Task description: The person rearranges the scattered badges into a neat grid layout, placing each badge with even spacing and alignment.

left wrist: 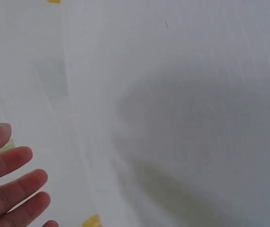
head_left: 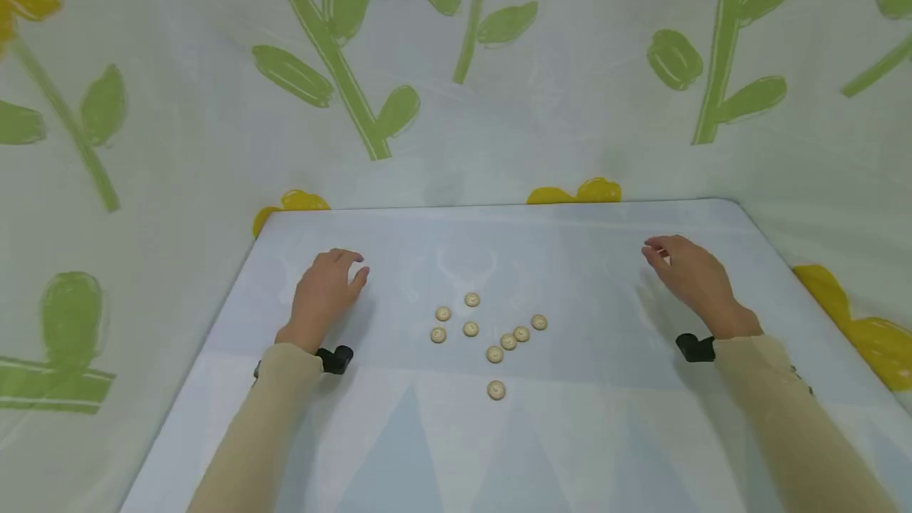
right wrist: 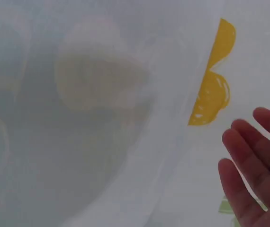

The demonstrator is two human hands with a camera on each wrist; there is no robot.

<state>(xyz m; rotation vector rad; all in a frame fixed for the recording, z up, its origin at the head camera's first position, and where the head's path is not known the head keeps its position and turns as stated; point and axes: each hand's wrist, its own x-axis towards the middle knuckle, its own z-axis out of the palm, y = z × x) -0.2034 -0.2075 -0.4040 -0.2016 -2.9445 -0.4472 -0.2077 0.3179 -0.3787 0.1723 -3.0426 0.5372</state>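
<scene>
Several small round cream-coloured buttons, one of them a lone button (head_left: 495, 390) nearest the front, lie scattered over the middle of the table. A slanting row of them runs up to a button (head_left: 538, 322) on the right. My left hand (head_left: 324, 291) is left of the buttons with its fingers loosely bent, holding nothing. Well to the right of them, my right hand (head_left: 687, 275) also has relaxed, slightly bent fingers and holds nothing. Both wrist views show loose fingers, of the left hand (left wrist: 16, 189) and the right hand (right wrist: 258, 165), and no buttons.
The white table (head_left: 584, 260) has rounded far corners and pale blue triangles toward its front. Behind and beside it hangs a pale cloth (head_left: 570, 117) printed with green stems and yellow flowers. A black wrist strap mount (head_left: 335, 359) sits at the left cuff, another mount (head_left: 694, 347) at the right.
</scene>
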